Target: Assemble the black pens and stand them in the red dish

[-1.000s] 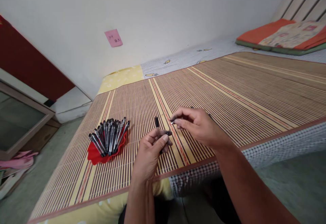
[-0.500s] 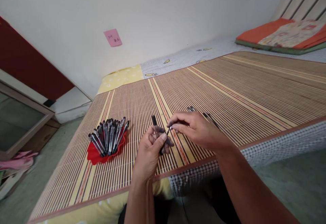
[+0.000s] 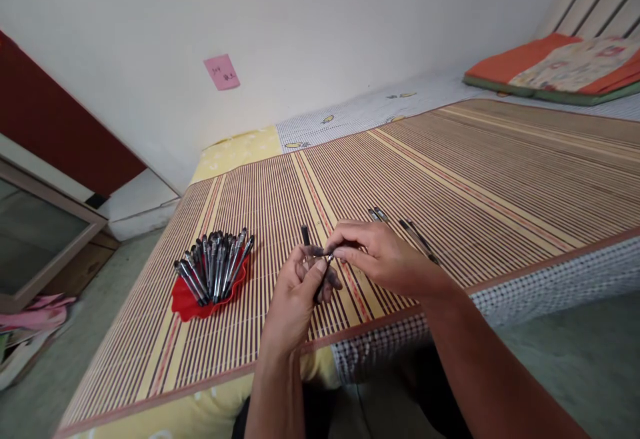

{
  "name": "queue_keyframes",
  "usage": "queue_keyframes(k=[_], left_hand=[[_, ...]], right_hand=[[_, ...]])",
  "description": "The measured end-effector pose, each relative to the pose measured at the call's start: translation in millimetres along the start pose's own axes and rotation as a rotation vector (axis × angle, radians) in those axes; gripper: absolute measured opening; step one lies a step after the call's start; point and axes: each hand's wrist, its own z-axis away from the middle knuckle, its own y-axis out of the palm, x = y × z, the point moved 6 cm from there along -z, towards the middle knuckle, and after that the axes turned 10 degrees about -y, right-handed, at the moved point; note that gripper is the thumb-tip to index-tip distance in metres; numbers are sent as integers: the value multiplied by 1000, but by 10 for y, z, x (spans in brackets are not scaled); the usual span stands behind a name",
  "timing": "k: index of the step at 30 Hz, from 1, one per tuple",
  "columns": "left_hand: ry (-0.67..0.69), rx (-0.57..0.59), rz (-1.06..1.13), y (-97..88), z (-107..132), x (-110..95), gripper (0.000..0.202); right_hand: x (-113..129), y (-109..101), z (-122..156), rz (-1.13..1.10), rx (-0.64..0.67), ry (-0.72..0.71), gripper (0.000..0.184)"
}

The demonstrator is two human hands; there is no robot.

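Note:
My left hand point(image 3: 295, 296) is closed around a dark pen barrel point(image 3: 306, 235) whose end sticks up past the fingers. My right hand point(image 3: 380, 256) pinches a small silvery pen part point(image 3: 330, 256) and holds it against the left hand's fingertips. Both hands hover over the front of a striped bamboo mat point(image 3: 450, 179) on a bed. A red dish point(image 3: 187, 302) with several black and silver pens point(image 3: 215, 267) sits to the left of my hands. Loose pens point(image 3: 417, 236) lie on the mat just behind my right hand.
A folded orange and green blanket point(image 3: 555, 69) lies at the far right of the bed. A pink note point(image 3: 221, 71) is stuck on the white wall. A framed glass panel point(image 3: 40, 232) leans at the left, with the floor below it.
My right hand has moved down and left with the small part until it meets my left hand's fingertips. More loose pens show behind it now.

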Motion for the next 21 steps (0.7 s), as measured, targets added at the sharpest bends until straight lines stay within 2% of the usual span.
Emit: queue_keyframes(k=[4, 7, 11, 15, 21], left_hand=[[-35, -35, 13, -13, -17, 46, 12], [-32, -53, 19, -21, -35, 73, 12], [6, -56, -11, -17, -28, 42, 13], [14, -85, -28, -27, -8, -1, 13], [86, -222, -105, -106, -23, -22, 16]], right_hand=[[10, 53, -13, -60, 17, 15, 19], [-27, 90, -13, -124, 8, 79, 17], [-193, 151, 16, -262, -22, 208, 10], [-358, 227, 44, -398, -17, 281, 12], [-417, 395, 36, -665, -87, 359, 13]])
